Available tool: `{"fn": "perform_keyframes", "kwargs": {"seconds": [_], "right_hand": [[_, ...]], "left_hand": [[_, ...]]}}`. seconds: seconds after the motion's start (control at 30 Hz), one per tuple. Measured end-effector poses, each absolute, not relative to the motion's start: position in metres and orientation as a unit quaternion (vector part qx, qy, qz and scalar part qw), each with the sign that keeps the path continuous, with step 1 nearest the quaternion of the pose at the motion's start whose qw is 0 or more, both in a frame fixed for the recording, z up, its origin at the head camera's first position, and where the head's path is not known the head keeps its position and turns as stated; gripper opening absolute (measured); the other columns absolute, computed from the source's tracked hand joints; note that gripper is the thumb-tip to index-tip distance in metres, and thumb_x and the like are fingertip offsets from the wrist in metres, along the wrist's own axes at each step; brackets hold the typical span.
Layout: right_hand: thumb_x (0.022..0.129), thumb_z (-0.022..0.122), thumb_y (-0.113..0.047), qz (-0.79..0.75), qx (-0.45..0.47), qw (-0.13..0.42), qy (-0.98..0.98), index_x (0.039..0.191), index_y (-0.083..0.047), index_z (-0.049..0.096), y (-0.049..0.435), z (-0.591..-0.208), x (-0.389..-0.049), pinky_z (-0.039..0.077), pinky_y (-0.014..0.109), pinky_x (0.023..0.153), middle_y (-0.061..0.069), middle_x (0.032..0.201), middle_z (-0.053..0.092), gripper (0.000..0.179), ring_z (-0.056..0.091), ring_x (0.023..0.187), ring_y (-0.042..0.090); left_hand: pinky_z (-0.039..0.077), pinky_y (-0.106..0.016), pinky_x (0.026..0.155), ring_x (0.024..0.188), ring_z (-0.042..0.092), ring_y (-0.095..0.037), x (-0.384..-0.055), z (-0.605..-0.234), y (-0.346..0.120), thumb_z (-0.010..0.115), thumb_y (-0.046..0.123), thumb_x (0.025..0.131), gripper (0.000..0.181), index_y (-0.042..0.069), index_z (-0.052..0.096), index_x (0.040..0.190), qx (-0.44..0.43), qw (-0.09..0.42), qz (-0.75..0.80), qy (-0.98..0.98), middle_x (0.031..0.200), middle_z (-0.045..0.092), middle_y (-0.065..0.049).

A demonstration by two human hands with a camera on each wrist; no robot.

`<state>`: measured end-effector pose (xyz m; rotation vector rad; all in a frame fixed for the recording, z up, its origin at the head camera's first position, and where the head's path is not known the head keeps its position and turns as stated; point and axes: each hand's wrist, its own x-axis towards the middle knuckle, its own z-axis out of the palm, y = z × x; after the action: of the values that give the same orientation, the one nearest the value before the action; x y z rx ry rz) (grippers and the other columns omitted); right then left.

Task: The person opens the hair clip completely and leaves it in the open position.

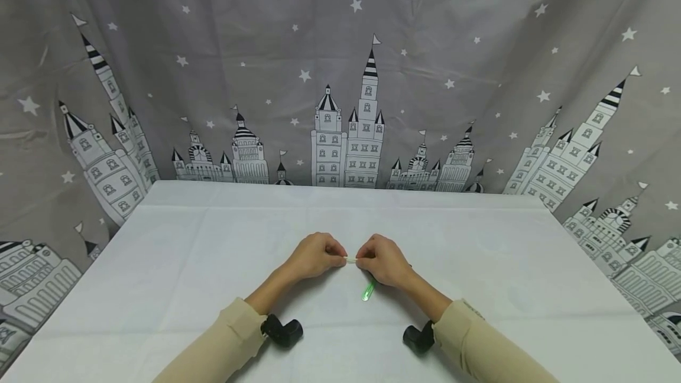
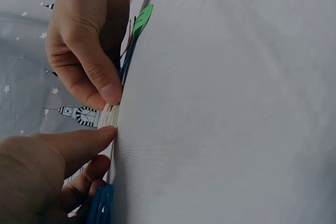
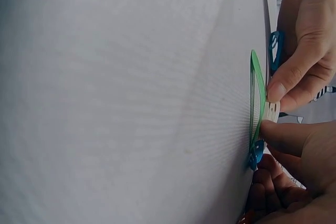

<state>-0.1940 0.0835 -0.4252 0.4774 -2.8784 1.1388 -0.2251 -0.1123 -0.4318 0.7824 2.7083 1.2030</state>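
Head view: the rear is filled by a grey castle-print curtain (image 1: 330, 10); in front of it a white table (image 1: 479, 253) is laid out. Two beige sleeves (image 1: 218, 336) are reached in from the near edge, one per side. Left hand (image 1: 317, 256) and right hand (image 1: 385, 260) are brought almost together over the table's middle.

A green clip (image 1: 368, 292) is seen just beside the right hand; whether it is held there or just lies on the table cannot be told. In the left wrist view a blue clip (image 2: 101, 203) is seen at the left hand's lower fingers; contact can't be confirmed.

Smallest visible: a slotted cream piece (image 3: 272, 109), located between the two hands. Grip is narrow on both sides: one end is pinched by each thumb and fingertips, only a short middle section is left exposed.

Handling, as judged: very light, thin, probably stiff with a bit of spring. Smooth faces, so slip is to be expected if pinched lightly. Best held at the ends, flat between thumb and forefinger; the slotted middle is probably weakest and shouldn't be bent hard.
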Motion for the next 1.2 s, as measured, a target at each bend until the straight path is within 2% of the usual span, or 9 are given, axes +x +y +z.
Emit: {"fn": "perform_keyframes", "kwargs": {"seconds": [0.4,0.7,1.03,1.2], "right_hand": [[0.086,0.073,-0.003,0.369,0.154,0.003,-0.917,0.081,-0.007,0.072,0.086,-0.427,-0.194,0.044,0.033,0.071,-0.002,0.083,0.055,0.007,0.050,0.075,0.013],[0.088,0.072,-0.005,0.379,0.158,0.006,-0.912,0.083,-0.006,0.071,0.088,-0.427,-0.193,0.042,0.032,0.068,-0.002,0.082,0.055,0.005,0.049,0.073,0.014],[0.089,0.070,-0.005,0.398,0.181,0.031,-0.899,0.090,-0.002,0.068,0.084,-0.417,-0.188,0.045,0.030,0.069,-0.002,0.084,0.061,0.003,0.052,0.077,0.014],[0.091,0.069,-0.004,0.419,0.175,0.018,-0.891,0.089,-0.003,0.069,0.082,-0.410,-0.184,0.047,0.029,0.067,-0.002,0.083,0.064,0.002,0.056,0.075,0.013]], "left_hand": [[0.045,-0.033,0.071,0.075,0.054,-0.010,-0.224,-0.431,-0.110,0.080,0.013,0.081,0.004,0.010,0.076,0.082,0.244,0.048,0.393,0.885,0.081,0.067,0.006],[0.043,-0.029,0.066,0.070,0.052,-0.011,-0.226,-0.429,-0.113,0.077,0.015,0.085,0.007,0.008,0.075,0.085,0.265,0.070,0.407,0.871,0.077,0.066,0.007],[0.046,-0.029,0.062,0.072,0.057,-0.012,-0.227,-0.421,-0.119,0.073,0.016,0.089,0.007,0.009,0.072,0.086,0.275,0.064,0.431,0.857,0.078,0.066,0.006],[0.048,-0.029,0.062,0.073,0.059,-0.012,-0.223,-0.415,-0.123,0.072,0.014,0.089,0.004,0.010,0.072,0.089,0.287,0.049,0.440,0.849,0.082,0.067,0.006]]}}
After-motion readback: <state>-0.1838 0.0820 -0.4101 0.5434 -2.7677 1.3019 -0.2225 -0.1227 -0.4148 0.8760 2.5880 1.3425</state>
